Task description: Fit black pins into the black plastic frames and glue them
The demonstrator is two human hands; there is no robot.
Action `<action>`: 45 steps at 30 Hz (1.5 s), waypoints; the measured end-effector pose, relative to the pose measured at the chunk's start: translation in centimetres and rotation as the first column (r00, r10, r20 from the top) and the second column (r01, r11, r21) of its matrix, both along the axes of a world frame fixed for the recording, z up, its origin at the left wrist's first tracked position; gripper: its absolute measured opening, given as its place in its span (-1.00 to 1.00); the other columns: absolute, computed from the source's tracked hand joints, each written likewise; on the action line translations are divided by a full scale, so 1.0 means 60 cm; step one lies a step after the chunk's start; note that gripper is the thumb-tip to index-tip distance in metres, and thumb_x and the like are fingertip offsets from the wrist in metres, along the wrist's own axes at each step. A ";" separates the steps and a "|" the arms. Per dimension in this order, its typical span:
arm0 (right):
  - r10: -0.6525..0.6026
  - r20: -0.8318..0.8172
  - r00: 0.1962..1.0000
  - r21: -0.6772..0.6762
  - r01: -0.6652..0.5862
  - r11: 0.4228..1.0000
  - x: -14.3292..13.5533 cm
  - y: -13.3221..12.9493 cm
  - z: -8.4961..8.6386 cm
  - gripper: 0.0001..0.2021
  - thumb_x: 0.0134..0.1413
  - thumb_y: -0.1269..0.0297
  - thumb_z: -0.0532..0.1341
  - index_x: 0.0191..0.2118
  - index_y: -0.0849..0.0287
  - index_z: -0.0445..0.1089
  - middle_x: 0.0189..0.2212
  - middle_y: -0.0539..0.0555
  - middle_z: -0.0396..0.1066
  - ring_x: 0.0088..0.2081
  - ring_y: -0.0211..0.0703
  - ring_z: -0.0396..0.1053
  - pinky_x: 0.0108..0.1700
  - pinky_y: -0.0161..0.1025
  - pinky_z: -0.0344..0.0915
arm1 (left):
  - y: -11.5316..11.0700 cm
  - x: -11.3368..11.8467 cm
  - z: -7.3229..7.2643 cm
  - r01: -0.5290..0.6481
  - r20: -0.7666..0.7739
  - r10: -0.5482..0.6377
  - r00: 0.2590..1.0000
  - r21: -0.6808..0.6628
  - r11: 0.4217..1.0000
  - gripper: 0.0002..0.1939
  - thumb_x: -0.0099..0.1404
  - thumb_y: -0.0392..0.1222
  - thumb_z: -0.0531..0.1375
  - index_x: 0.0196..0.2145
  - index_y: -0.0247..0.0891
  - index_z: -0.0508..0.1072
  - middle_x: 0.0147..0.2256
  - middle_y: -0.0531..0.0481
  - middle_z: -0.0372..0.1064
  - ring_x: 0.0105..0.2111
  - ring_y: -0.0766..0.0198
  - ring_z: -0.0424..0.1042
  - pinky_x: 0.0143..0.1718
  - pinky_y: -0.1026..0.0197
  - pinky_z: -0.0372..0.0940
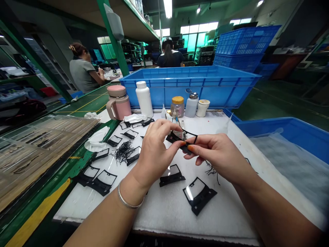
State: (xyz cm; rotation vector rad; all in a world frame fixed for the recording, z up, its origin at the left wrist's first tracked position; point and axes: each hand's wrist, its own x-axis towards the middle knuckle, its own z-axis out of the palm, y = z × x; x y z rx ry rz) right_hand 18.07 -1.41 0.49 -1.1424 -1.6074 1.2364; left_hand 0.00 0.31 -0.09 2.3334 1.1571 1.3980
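Observation:
Between my two hands, above the white work board (164, 212), is a black-framed clear panel (189, 147). My left hand (158, 147) pinches its left side with thumb and fingers. The fingers of my right hand (214, 149) close on its right end and lower edge. Below the hands lie similar framed panels, one (172, 175) under my left hand and another (199, 195) nearer the front. More of them rest at the left, such as a pair (101, 181) that overlap. A tangled heap of thin black strips (123, 151) sits among them; a few strips show under my right hand.
Behind the board stand a pink mug (119, 104), a white bottle (144, 99), a yellow-lidded jar (177, 104), a pump bottle (191, 105) and a large blue crate (190, 84). Another blue bin (288, 132) is at the right. Two people work farther back.

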 end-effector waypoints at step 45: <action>0.076 -0.034 0.997 -0.025 -0.077 0.997 0.000 0.003 -0.003 -0.81 0.14 0.38 0.19 -0.20 0.15 0.56 -0.35 0.05 0.56 -0.35 -0.21 0.50 -0.40 -0.39 0.37 | 0.002 -0.002 -0.001 0.198 0.325 -0.080 0.942 -0.351 0.915 -0.65 0.19 -0.40 0.22 -0.08 -0.22 0.28 -0.34 0.02 0.40 -0.27 0.28 0.43 -0.30 0.27 0.31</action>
